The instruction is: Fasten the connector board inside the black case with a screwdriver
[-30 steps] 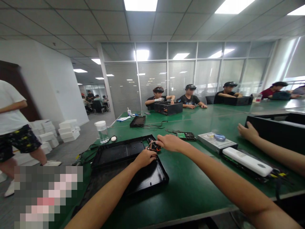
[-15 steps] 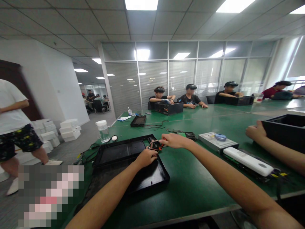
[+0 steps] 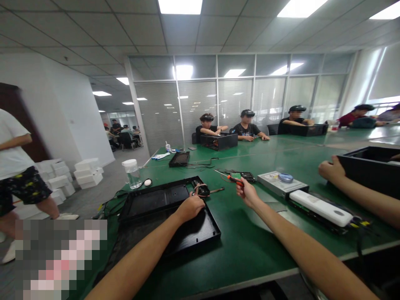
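Orange-and-black screwdriver held in right grip, right of centre.
Left grip at black panel, lower centre; green desk beneath; clear jar, left; black case, far right.

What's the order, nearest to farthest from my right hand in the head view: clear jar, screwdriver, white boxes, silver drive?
1. Screwdriver: gripped in the right hand.
2. Silver drive: on the green table, just right of the hand.
3. Clear jar: well to the left, near the table's left edge.
4. White boxes: stacked farther left, beyond the table.
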Motion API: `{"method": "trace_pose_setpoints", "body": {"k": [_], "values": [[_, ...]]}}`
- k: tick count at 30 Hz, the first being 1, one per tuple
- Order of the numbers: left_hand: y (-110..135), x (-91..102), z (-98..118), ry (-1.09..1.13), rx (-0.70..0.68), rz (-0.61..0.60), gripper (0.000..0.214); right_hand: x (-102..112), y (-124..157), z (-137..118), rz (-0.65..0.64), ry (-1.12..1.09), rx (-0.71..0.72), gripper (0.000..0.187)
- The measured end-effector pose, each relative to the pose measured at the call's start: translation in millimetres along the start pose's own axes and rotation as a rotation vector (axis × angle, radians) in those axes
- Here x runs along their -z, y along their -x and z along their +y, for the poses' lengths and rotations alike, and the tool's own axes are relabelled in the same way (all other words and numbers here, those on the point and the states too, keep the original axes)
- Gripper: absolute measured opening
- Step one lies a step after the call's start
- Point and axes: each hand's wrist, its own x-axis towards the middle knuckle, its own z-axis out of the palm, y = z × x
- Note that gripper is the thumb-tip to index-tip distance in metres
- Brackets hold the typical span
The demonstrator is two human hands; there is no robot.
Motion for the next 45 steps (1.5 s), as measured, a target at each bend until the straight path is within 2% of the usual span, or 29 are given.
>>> {"method": "trace_pose_setpoints", "body": {"k": [6,15,23,28,37,40,42,45], "values": [[-2.4,1.4,3.7,-0.020,-0.035,-0.012,0.020,5.6,-1.5,8.0,0.045,-0.013,-0.065,0.022],[-4.7,1.4,6.5,-0.124,-0.044,-0.069,0.017,0.7,2.3,7.6,-0.019,-0.030,-0.146,0.023],[-6.2,1.6,1.1,-0.155,-0.078,-0.098,0.019,1.4,1.8,7.0,0.000,-0.043,-0.159,0.022],[-5.8,5.0,8.6,-0.171,-0.121,-0.133,0.018,0.6,3.0,4.8,-0.027,-0.081,-0.186,0.022],[-6.1,10.1,26.8,0.047,-0.120,-0.172,0.010,-3.3,8.1,3.3,-0.076,-0.133,-0.207,0.022],[-6.5,20.4,28.1,0.034,-0.091,-0.108,0.015,-14.6,15.5,-2.8,-0.163,-0.114,-0.118,0.013],[-8.8,32.0,26.6,-0.042,-0.045,-0.061,0.024,-26.5,26.7,-8.9,-0.288,-0.030,-0.027,0.010],[-11.6,54.0,17.0,-0.184,0.090,-0.060,0.028,-46.3,60.6,-15.8,-0.528,0.360,0.202,0.012]]}}
